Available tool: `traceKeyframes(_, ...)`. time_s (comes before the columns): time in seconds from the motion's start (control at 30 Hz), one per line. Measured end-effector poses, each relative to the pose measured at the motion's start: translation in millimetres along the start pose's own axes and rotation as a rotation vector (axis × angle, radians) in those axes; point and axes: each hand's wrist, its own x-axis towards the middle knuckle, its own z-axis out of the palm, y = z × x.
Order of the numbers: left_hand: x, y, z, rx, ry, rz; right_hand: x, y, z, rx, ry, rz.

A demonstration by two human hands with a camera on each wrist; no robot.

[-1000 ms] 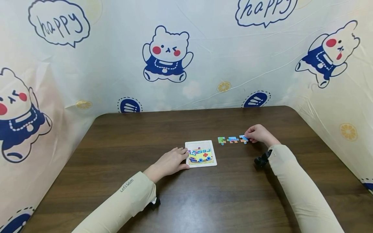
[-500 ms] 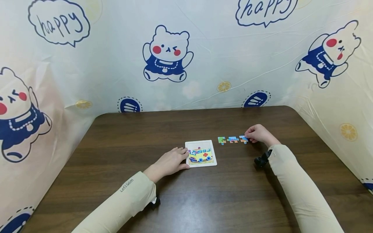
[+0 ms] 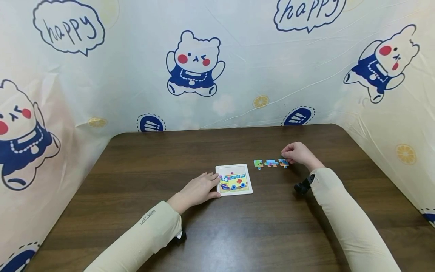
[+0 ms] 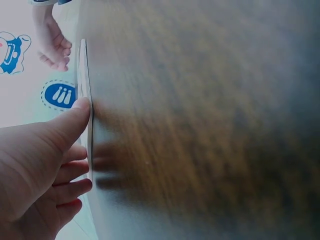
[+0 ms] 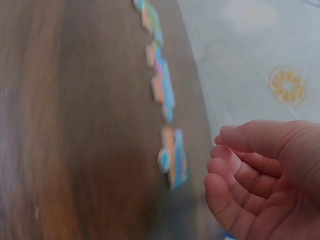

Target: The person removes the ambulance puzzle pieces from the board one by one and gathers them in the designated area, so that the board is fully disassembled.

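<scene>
A white-framed jigsaw tray (image 3: 232, 167) with a yellow ambulance picture (image 3: 234, 182) lies on the table. My left hand (image 3: 200, 188) rests at its left side, thumb by the near corner and fairly straight fingers along the edge. In the left wrist view the thumb (image 4: 75, 120) touches the thin tray edge (image 4: 90, 115). Right of the tray, three loose puzzle pieces form a row: a green one (image 3: 258, 164), a blue one (image 3: 271, 163) and another blue one (image 3: 283, 163). Just beyond the rightmost piece hovers my right hand (image 3: 300, 154), fingers loosely bent, holding nothing.
The brown wooden table (image 3: 163, 151) ends at a far edge against a printed cloth backdrop (image 3: 238, 68). Black wrist devices show under both cuffs, such as the right camera (image 3: 303, 186).
My right hand has come off the rightmost puzzle piece, rising and shifting slightly left and away. That piece stays in the row. The left hand and tray have not moved.
</scene>
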Motion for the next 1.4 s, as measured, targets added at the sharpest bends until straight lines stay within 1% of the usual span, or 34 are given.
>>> traceKeyframes(0.2,-0.4,0.8,-0.4,-0.007,0.009,0.0,0.8,-20.9,9.7,0.004,0.005,-0.071)
traceKeyframes(0.33,-0.9,0.8,-0.2,-0.006,0.011,-0.002,-0.8,-40.5,20.7,0.028,-0.011,-0.108)
traceKeyframes(0.47,-1.2,0.8,0.0,-0.004,0.011,-0.003,-2.4,-58.7,33.1,0.014,-0.018,-0.144)
traceKeyframes(0.6,-1.7,1.4,-0.4,-0.008,0.013,0.001,-6.5,-74.4,44.9,0.013,-0.05,-0.194)
traceKeyframes(0.7,-2.0,2.1,-0.9,-0.012,0.015,0.002,-9.9,-85.1,53.4,0.019,-0.077,-0.214)
traceKeyframes(1.0,-2.2,2.6,-1.3,-0.023,0.009,-0.011,-10.4,-101.1,78.3,0.001,-0.167,-0.267)
traceKeyframes(1.13,-1.8,1.9,-1.3,-0.032,0.007,-0.009,-10.5,-104.7,89.8,-0.006,-0.212,-0.27)
traceKeyframes(1.27,-1.8,1.5,-1.5,-0.041,0.007,-0.007,-10.2,-108.0,99.8,-0.059,-0.223,-0.288)
traceKeyframes(1.4,-1.9,1.4,-1.5,-0.049,0.006,-0.012,-10.8,-111.6,108.6,-0.11,-0.235,-0.338)
